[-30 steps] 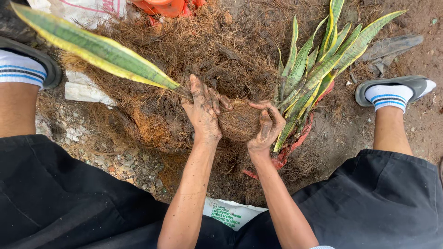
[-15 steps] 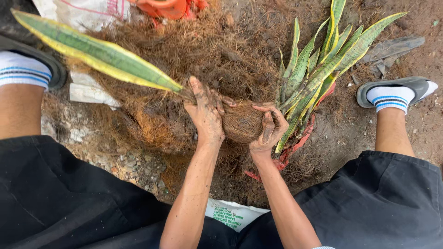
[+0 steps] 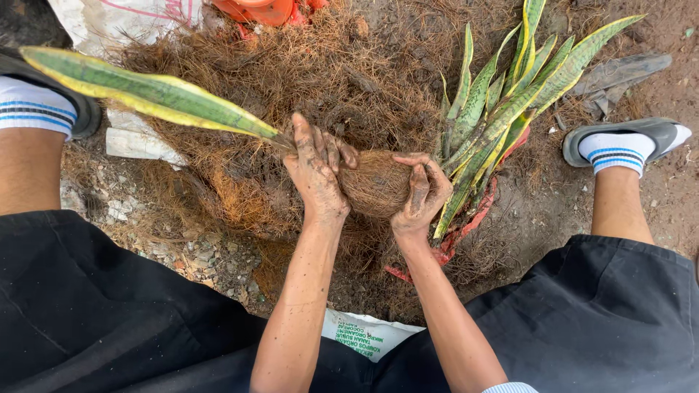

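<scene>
Since a second ago little has changed: your left hand (image 3: 314, 169) and right hand (image 3: 421, 195) still clasp the fibre-wrapped root ball (image 3: 375, 183) of the snake plant leaf (image 3: 145, 91); wrapping continues.

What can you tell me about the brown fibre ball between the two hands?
The fibre ball is a rounded lump of brown, coarse, hairy coconut-like fibre, packed tight. The left hand presses its left side and the right hand cups its right side, both soiled. A long green leaf with yellow edges sticks out from it toward the left, nearly level. It is held over a heap of loose fibre on the ground.
</scene>
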